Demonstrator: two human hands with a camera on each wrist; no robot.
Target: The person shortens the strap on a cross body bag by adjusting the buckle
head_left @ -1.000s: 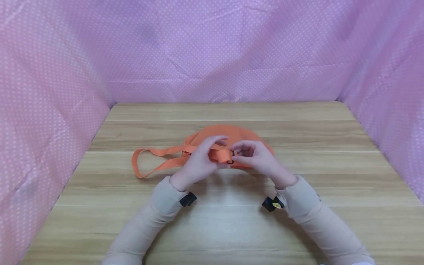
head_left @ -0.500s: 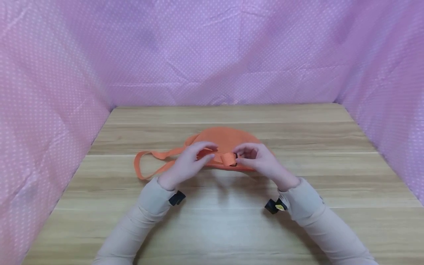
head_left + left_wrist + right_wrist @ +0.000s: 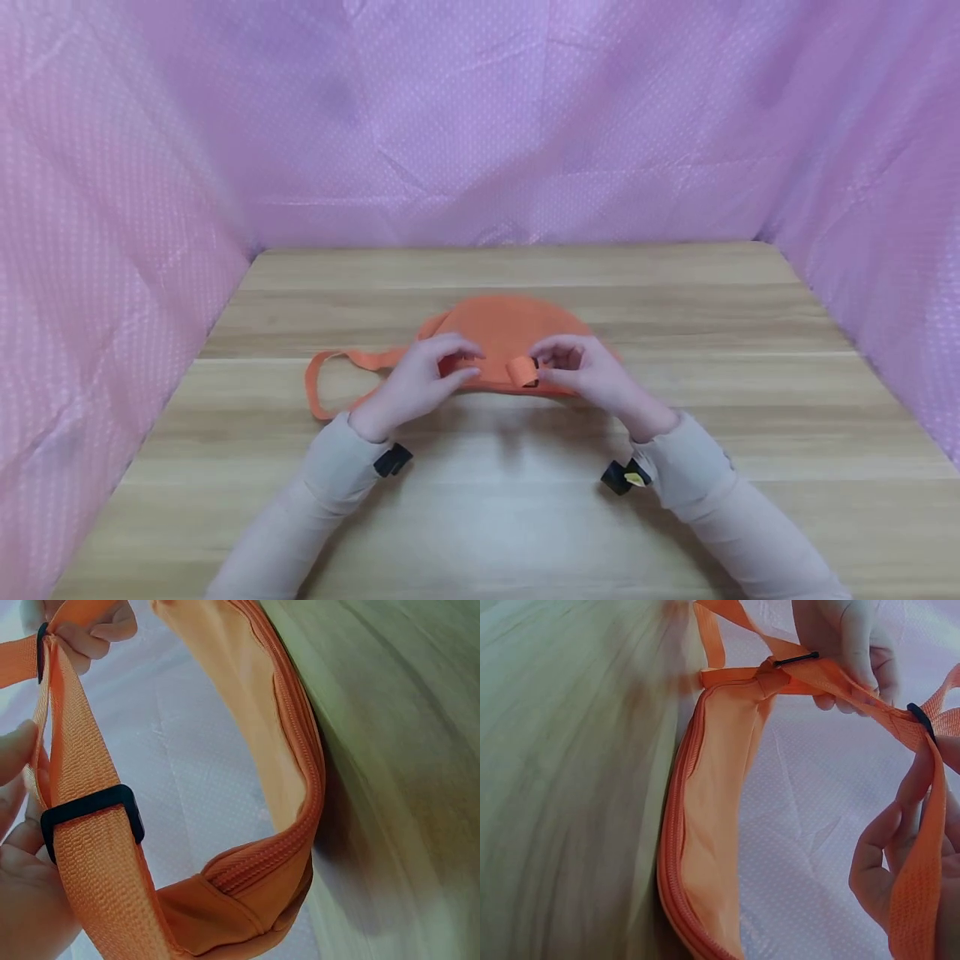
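An orange waist bag (image 3: 502,321) sits on the table, its zipper (image 3: 675,847) facing the person. My left hand (image 3: 420,379) holds the bag's orange strap (image 3: 82,742) between thumb and fingers, just by a black strap slider (image 3: 94,810). Farther along the strap, my right hand (image 3: 588,371) pinches it at a second black slider (image 3: 922,720). A short curl of webbing (image 3: 521,372) stands up from that slider, between the two hands. The strap stretches doubled from one hand to the other.
To the left of the bag, a loop of the strap (image 3: 311,383) lies on the wooden table (image 3: 480,517). Pink dotted cloth (image 3: 480,125) hangs behind the table and along both sides. Each sleeve cuff carries a small black device (image 3: 393,460).
My left hand has slid left along the strap, away from my right hand, widening the gap between them. My right hand has stayed at its slider, and the hands are slightly lower in view.
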